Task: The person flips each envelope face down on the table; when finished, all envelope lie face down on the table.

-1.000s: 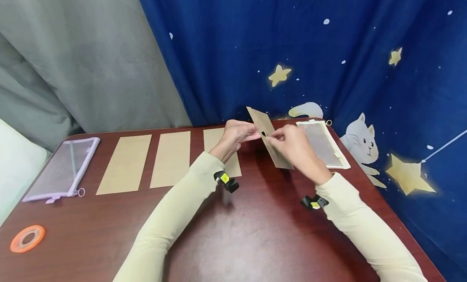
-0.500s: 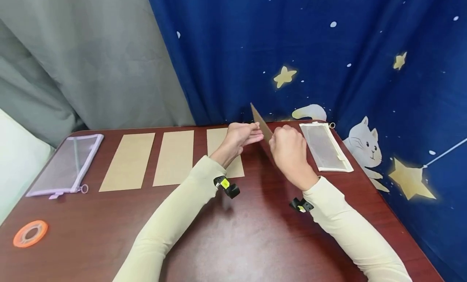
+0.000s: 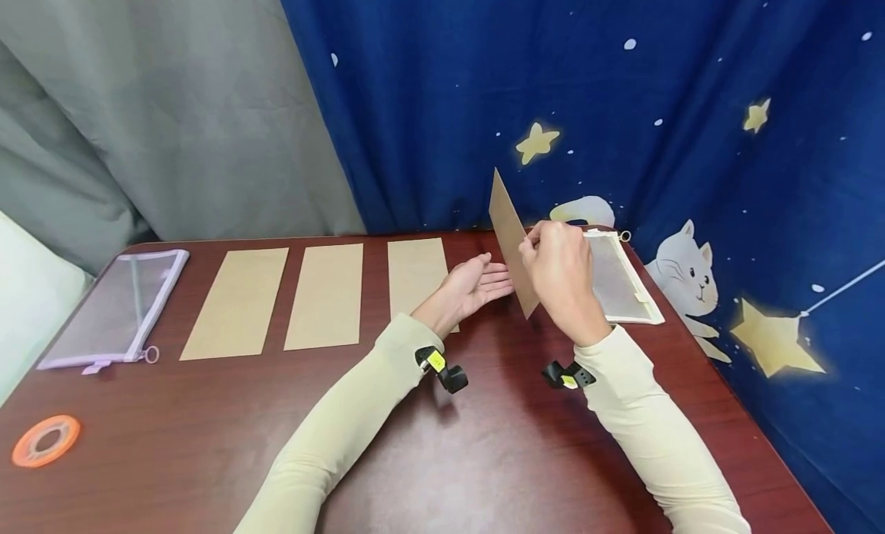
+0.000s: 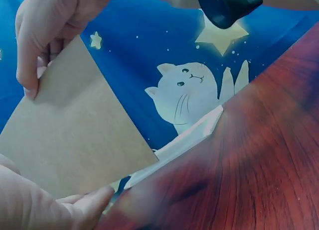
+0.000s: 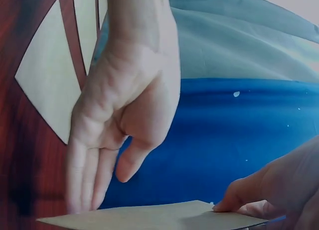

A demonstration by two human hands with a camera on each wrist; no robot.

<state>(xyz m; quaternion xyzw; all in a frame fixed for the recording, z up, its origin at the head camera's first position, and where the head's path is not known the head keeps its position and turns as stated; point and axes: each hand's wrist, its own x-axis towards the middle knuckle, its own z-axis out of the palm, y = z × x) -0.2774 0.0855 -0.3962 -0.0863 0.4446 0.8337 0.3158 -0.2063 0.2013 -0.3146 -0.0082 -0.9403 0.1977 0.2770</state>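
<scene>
The right hand pinches a plain brown kraft-paper envelope by its long edge, holding it up above the back of the desk, stood on a corner and tilted so its flat, unmarked face shows as a thin slanted strip. This grip is closed on the envelope. The left hand is beside it with straight fingers, its tips at the envelope's lower edge, its grip open. Three matching envelopes lie flat in a row to the left.
</scene>
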